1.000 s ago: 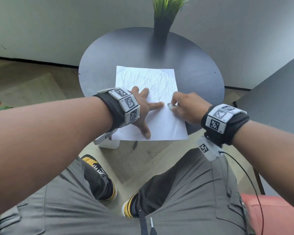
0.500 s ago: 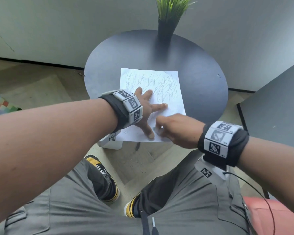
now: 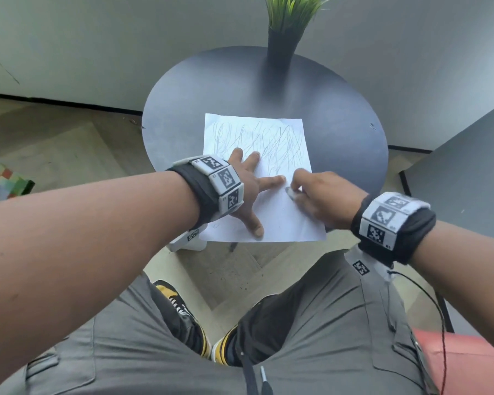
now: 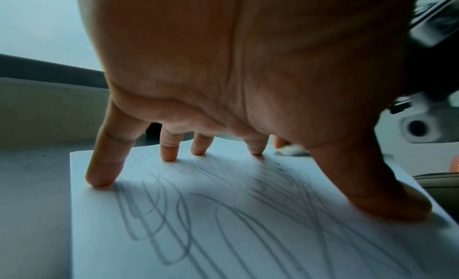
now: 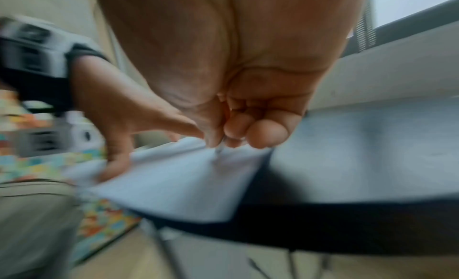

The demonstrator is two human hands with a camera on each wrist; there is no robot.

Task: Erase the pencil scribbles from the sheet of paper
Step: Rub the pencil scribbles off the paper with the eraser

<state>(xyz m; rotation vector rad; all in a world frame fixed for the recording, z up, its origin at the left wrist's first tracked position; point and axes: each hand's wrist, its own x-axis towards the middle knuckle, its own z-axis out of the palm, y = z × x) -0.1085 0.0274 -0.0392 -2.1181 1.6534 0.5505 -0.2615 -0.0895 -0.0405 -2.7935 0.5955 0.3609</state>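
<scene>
A white sheet of paper (image 3: 271, 212) lies on the round dark table (image 3: 342, 143), its near edge hanging over the table rim. Grey pencil scribbles (image 3: 263, 141) cover its far half; the near half looks clean. My left hand (image 3: 250, 189) presses the sheet flat with spread, straight fingers (image 4: 101, 177). My right hand (image 3: 314, 195) pinches a small whitish eraser (image 3: 290, 192) against the paper by the sheet's right edge, close to the left index fingertip. The right wrist view is blurred; the eraser (image 5: 219, 149) shows only as a grey tip under the curled fingers.
A dark vase with green grass-like leaves (image 3: 283, 41) stands at the table's far edge. Another dark tabletop (image 3: 468, 166) sits to the right. My legs and shoes are below the table's near rim. A colourful rug (image 3: 0, 181) lies at the left.
My right hand has swept with the eraser from the sheet's near edge, beside the left thumb, back up to the right edge near the left index finger. The left hand stays pressed on the paper.
</scene>
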